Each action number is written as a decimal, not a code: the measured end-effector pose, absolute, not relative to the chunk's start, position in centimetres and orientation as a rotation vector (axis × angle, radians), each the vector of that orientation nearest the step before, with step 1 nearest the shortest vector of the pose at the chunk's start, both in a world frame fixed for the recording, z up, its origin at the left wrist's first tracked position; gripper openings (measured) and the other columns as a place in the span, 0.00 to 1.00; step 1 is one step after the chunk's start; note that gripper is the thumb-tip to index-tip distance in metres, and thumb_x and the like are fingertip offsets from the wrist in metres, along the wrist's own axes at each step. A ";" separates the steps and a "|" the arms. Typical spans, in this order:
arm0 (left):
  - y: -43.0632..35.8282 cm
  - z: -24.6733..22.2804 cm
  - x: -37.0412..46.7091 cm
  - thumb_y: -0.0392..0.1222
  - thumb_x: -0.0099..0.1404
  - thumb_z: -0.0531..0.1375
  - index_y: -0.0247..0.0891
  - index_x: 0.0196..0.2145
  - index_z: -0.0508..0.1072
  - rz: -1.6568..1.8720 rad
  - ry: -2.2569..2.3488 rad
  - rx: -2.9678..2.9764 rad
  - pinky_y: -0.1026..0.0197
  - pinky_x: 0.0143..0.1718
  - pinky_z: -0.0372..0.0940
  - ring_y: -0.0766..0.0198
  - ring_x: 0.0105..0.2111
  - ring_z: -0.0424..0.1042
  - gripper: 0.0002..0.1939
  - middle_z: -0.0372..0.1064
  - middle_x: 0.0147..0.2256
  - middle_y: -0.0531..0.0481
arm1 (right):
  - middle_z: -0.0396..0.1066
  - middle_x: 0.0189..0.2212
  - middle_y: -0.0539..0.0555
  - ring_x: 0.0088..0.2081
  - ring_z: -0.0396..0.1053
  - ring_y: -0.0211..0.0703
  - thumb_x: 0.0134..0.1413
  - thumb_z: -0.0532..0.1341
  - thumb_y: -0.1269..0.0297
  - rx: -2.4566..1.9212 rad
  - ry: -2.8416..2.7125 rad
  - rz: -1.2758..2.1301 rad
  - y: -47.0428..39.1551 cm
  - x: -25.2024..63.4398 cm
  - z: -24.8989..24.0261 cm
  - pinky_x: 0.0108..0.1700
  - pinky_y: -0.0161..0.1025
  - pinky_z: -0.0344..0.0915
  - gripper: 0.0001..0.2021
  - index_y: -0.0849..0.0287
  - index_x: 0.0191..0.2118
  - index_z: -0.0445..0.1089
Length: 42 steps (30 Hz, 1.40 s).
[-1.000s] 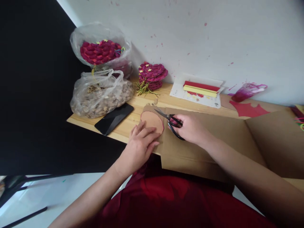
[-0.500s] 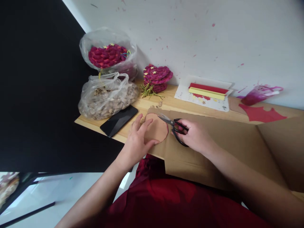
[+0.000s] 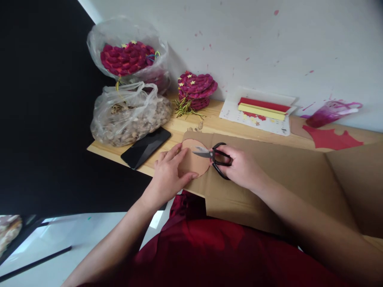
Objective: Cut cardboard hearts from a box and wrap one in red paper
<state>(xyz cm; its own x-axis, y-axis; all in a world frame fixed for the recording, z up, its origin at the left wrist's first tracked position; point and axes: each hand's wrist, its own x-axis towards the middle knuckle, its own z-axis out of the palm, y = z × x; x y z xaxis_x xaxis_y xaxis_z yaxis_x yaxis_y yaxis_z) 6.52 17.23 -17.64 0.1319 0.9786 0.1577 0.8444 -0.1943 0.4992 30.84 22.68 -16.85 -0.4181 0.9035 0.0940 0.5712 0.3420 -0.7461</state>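
A round cardboard disc [image 3: 196, 164] with a reddish edge lies on a large brown cardboard sheet [image 3: 257, 207] at the table's front. My left hand [image 3: 169, 169] rests on the disc's left side, fingers spread and pressing it flat. Black-handled scissors [image 3: 214, 155] are in my right hand [image 3: 241, 163], fingers through and around the loops. Their blades point left over the disc and are slightly apart. I cannot tell whether the tips touch it.
A black phone [image 3: 146, 147] and a plastic bag of shells [image 3: 128, 119] sit at left. Behind are a bag with magenta pieces [image 3: 128, 59], a stacked magenta decoration [image 3: 197, 89], paper strips [image 3: 263, 109] on a white sheet, a tipped cup [image 3: 329, 113] and a red paper scrap [image 3: 332, 138].
The scissors have turned to point straighter left, and their blades lie farther over the disc. My left hand stays on the disc. The whole view has shifted slightly.
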 end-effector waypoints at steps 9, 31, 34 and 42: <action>17.3 -17.9 6.2 0.50 0.59 0.71 0.38 0.63 0.69 0.711 1.731 2.137 0.37 0.65 0.56 0.40 0.66 0.60 0.37 0.61 0.66 0.33 | 0.80 0.36 0.53 0.36 0.76 0.45 0.51 0.72 0.58 -1.377 -1.947 1.121 25.0 30.5 -16.8 0.39 0.40 0.71 0.14 0.57 0.43 0.77; 12.4 -18.7 6.2 0.46 0.64 0.69 0.44 0.59 0.72 1.155 1.958 1.822 0.47 0.55 0.69 0.53 0.51 0.76 0.26 0.78 0.48 0.46 | 0.78 0.45 0.55 0.43 0.76 0.49 0.53 0.73 0.62 -1.258 -2.330 0.653 23.9 28.0 -16.7 0.40 0.42 0.68 0.14 0.55 0.46 0.78; 12.5 -18.8 6.2 0.46 0.63 0.70 0.45 0.58 0.73 1.177 1.949 1.786 0.49 0.54 0.68 0.55 0.49 0.76 0.26 0.79 0.47 0.47 | 0.78 0.45 0.54 0.43 0.76 0.49 0.53 0.72 0.63 -1.257 -2.323 0.660 23.8 28.1 -16.8 0.40 0.41 0.68 0.14 0.55 0.46 0.78; 12.2 -18.8 6.3 0.46 0.63 0.71 0.47 0.55 0.75 1.158 1.970 1.781 0.49 0.54 0.67 0.54 0.50 0.75 0.24 0.79 0.47 0.49 | 0.79 0.44 0.52 0.40 0.76 0.46 0.53 0.73 0.62 -1.283 -2.325 0.613 23.7 27.9 -16.6 0.36 0.39 0.66 0.14 0.54 0.45 0.78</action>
<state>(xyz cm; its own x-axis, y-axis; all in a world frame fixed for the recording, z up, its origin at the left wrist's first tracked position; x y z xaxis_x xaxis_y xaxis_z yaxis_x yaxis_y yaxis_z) 6.34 12.25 -18.81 -0.2258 0.9201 0.3199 0.7269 -0.0594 0.6841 27.88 23.66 -16.64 -0.4905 0.8597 0.1424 0.6778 0.4791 -0.5578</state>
